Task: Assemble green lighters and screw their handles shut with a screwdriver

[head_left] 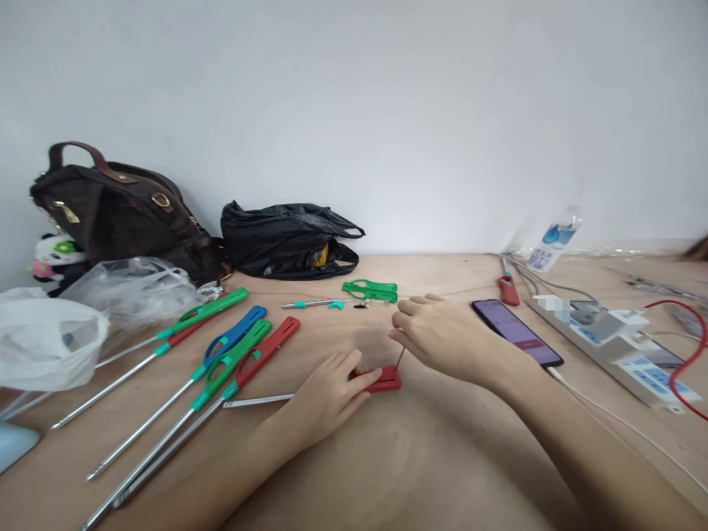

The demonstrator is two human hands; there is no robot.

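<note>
A red long-nosed lighter [391, 379] lies on the table, its metal tube pointing left. My left hand [332, 387] presses down on its handle, fingers closed around it and partly covering it. Above the handle's right end, my right hand [425, 328] is wrapped round a screwdriver [400, 358]. Only the thin shaft shows; its tip meets the red handle near the slot, and the grip is hidden in my fingers. Beyond my hands lie opened green lighter shells [370, 289], with a loose metal tube [310, 304] and small inner parts beside them.
Several long-nosed lighters [259, 354] lie at the left. Behind them are plastic bags, a dark backpack [127, 214] and a black bag [282, 240]. On the right are a phone [517, 332], a power strip [602, 354] with cables, a short red lighter [507, 289] and a bottle [556, 237].
</note>
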